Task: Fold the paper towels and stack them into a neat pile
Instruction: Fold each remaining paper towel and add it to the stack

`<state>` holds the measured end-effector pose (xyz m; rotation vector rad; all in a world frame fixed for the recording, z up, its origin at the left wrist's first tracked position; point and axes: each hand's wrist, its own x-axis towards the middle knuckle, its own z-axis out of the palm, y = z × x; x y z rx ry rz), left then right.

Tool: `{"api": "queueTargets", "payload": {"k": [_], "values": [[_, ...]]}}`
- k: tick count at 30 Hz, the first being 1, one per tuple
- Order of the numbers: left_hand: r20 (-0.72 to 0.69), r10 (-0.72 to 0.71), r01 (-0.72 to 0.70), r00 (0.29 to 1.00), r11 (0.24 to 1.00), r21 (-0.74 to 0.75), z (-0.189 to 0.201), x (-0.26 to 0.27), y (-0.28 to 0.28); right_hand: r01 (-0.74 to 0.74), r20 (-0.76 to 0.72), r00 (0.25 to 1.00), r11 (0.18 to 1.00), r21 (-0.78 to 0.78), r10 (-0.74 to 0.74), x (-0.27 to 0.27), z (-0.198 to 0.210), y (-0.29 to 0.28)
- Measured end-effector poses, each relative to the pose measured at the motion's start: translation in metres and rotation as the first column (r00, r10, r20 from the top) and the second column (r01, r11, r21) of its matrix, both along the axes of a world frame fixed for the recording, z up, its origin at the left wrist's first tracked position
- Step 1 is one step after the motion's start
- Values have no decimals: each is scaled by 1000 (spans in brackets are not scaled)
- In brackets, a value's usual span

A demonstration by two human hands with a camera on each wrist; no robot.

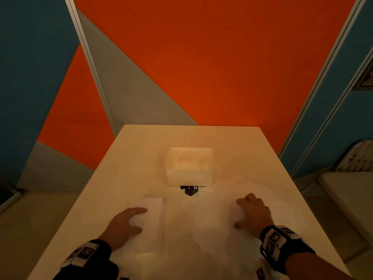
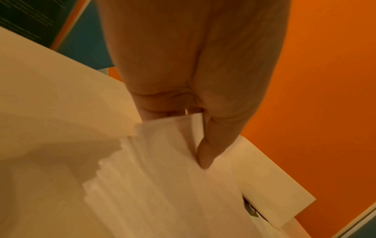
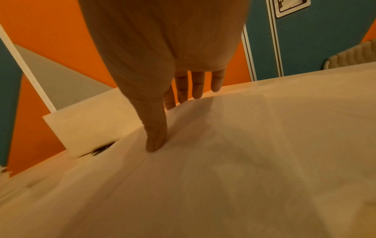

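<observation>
A pale table (image 1: 129,150) fills the lower half of the head view, set against an orange, grey and blue wall (image 1: 222,57). Across its near half lies a wide, loose paper towel sheet (image 1: 201,225), overexposed, so its edges are hard to trace. At the far centre stands a white box (image 1: 189,168), with a dark purple packet (image 1: 190,190) showing just under its near side.

On the left of the table lies the folded pile (image 1: 153,215), a narrow rectangle whose long axis runs away from the person. The left wrist view shows its layers stepped along one edge, not flush. The left hand (image 1: 123,223) rests on the pile with its index finger laid out over the top; in the wrist view the thumb (image 2: 205,154) presses at the pile's side while the curled fingers take its far end, so it grips the pile.

The right hand (image 1: 252,213) lies on the loose sheet, well apart from the pile and to its right. Its fingers (image 3: 195,87) are straight and spread and the thumb (image 3: 156,138) presses flat: it holds nothing and pins the sheet.

The next fold probably belongs to the right hand, which is nearer the sheet; the finished towel would then have to travel leftward onto the pile, laid along the same long axis.
</observation>
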<state>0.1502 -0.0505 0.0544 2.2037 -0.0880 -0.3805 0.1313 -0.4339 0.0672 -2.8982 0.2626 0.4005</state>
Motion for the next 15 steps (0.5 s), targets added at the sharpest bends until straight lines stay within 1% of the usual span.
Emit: {"api": "queueTargets", "payload": {"k": [9, 11, 13, 15], "values": [[-24, -42, 42, 999, 999, 15, -2, 5, 3, 146, -76, 987, 986, 83, -139, 8, 3, -4], [-28, -41, 42, 999, 999, 15, -1, 6, 2, 151, -76, 987, 980, 131, -142, 10, 3, -7], [-17, -42, 42, 999, 999, 14, 1, 5, 0, 150, -56, 988, 963, 222, -141, 11, 2, -9], [-10, -36, 36, 999, 999, 11, 2, 6, -1, 134, -31, 991, 951, 280, -131, 13, 3, -10]]}}
